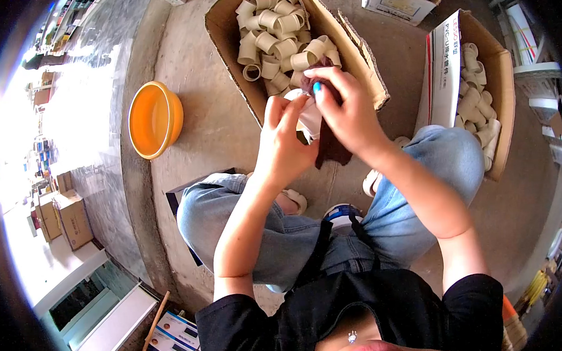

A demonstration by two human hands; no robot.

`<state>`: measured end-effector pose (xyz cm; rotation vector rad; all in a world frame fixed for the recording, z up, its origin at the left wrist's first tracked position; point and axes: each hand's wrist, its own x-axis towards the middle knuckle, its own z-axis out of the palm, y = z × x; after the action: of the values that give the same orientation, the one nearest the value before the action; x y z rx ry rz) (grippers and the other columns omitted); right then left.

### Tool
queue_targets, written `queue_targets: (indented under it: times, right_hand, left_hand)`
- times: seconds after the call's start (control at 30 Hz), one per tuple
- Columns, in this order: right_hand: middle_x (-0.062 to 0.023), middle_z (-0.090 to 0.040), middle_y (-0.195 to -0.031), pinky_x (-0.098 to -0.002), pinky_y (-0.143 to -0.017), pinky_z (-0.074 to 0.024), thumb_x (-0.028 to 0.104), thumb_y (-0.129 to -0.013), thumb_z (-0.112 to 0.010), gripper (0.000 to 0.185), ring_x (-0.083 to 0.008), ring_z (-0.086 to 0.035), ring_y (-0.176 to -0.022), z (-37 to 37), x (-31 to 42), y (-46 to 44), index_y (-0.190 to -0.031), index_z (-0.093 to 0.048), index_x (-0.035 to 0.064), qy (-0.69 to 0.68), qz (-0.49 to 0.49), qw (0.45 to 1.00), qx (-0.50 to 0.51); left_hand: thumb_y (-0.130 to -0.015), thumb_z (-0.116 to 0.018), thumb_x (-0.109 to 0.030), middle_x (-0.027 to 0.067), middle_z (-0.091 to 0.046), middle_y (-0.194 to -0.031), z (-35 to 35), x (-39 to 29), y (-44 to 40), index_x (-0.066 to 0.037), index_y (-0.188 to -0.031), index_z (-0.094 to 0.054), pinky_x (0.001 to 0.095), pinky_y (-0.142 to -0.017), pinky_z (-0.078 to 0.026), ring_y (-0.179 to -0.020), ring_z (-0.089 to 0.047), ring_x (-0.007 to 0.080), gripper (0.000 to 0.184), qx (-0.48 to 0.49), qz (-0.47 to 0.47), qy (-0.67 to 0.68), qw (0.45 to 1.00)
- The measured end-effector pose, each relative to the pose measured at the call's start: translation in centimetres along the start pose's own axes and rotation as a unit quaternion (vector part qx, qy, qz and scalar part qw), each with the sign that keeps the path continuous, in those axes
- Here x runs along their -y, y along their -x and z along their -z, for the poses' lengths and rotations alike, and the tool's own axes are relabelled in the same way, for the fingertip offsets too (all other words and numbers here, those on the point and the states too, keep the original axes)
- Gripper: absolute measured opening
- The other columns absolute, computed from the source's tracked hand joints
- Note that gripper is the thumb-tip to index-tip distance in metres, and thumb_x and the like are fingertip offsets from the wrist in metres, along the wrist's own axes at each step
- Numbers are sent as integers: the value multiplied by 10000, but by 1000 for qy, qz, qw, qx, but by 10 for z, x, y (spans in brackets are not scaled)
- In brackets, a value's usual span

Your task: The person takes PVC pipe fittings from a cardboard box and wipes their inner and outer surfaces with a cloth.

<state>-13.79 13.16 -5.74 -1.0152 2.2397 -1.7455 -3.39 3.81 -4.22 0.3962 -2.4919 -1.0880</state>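
Observation:
In front of my knees, my left hand (284, 138) is closed on a white pipe fitting (310, 120), thumb and fingers pinching its near side. My right hand (346, 105) grips a dark brown cloth (333, 150), pressed against the top of the fitting; the cloth's loose end hangs below. The fingers partly hide the fitting, so its full shape does not show. Just beyond both hands is an open cardboard box (226, 35) holding many beige pipe fittings (270, 43).
An orange basin (156, 120) stands on the concrete floor to the left. At the right, another open carton (443, 71) contains more pipe fittings (474, 100). A white box (400, 5) sits at the back. Shelves line the right edge.

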Motion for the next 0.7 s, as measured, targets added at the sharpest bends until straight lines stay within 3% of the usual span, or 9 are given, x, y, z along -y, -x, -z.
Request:
queue_targets:
  times: [0.03, 0.1, 0.13, 0.23, 0.37, 0.47, 0.53, 0.6, 0.7]
  right_hand:
    - [-166, -615, -891, -333, -743, -463, 162, -848, -487, 200, -248, -595, -871, 4, -1, -3, -976, -593, 51, -90, -93, 991, 36]
    - [-123, -632, -931, -288, -776, -445, 215, -873, -428, 278, -196, -596, -863, 11, -15, -12, -970, -605, 24, -195, -205, 953, 103]
    - [-60, -610, -967, -254, -812, -434, 209, -895, -383, 294, -119, -566, -887, 16, -17, -15, -1017, -585, 34, -248, -249, 924, 150]
    - [-67, -605, -997, -292, -762, -485, 285, -884, -423, 324, -151, -590, -876, 29, 2, -20, -1054, -566, 49, -457, -447, 739, 213]
    - [-71, -580, -904, -264, -648, -487, 336, -787, -598, 405, -151, -588, -756, 13, 4, -19, -1066, -539, 48, -411, -384, 815, 140]
    - [-92, -585, -931, -276, -672, -489, 290, -741, -689, 449, -155, -590, -784, 8, 1, -16, -1071, -525, 34, -383, -330, 857, 98]
    - [-100, -586, -947, -286, -690, -489, 264, -726, -714, 463, -162, -592, -798, 5, 6, -13, -1068, -518, 22, -334, -314, 888, 46]
    - [-115, -588, -960, -300, -724, -481, 248, -727, -717, 461, -180, -593, -828, -1, 2, -7, -1067, -513, 14, -189, -172, 967, 16]
    - [-172, -575, -974, -344, -781, -463, 191, -726, -695, 444, -277, -589, -877, -2, 7, 1, -1083, -501, 12, -57, -19, 998, -20]
  left_hand:
    - [-520, -667, 42, 140, -487, -938, 3, -2, 0, -5, -1060, -553, 348, -735, -480, -857, -547, 292, 555, 14, -8, 0, 1000]
    - [-509, -670, 40, 135, -486, -936, 11, -9, 0, -16, -1068, -557, 343, -730, -479, -851, -543, 288, 573, 43, -26, -1, 999]
    - [-503, -679, 37, 128, -489, -939, 15, -11, 0, -29, -1078, -561, 341, -729, -476, -840, -540, 287, 591, 49, -48, -4, 998]
    - [-500, -686, 37, 127, -494, -938, 23, -9, -2, -35, -1095, -561, 345, -742, -475, -858, -538, 289, 612, 43, -112, 17, 993]
    - [-533, -705, 29, 147, -519, -1023, 32, -11, -12, -49, -1209, -499, 355, -829, -450, -932, -533, 303, 711, 34, -46, -17, 998]
    - [-533, -686, 46, 151, -507, -1060, 32, 1, -13, -69, -1291, -413, 358, -858, -431, -980, -520, 313, 814, 33, -54, -102, 993]
    - [-530, -680, 36, 164, -474, -1111, 31, -7, -11, -62, -1322, -346, 377, -889, -409, -1030, -480, 338, 864, 67, -7, -61, 996]
    - [-529, -667, 35, 173, -454, -1144, 25, -15, -9, -69, -1349, -286, 387, -896, -407, -1066, -456, 360, 911, 88, 21, -22, 996]
    - [-603, -666, 19, 183, -542, -1060, 16, -20, -6, -32, -1200, -442, 369, -850, -435, -1010, -524, 360, 639, 43, 45, -43, 997]
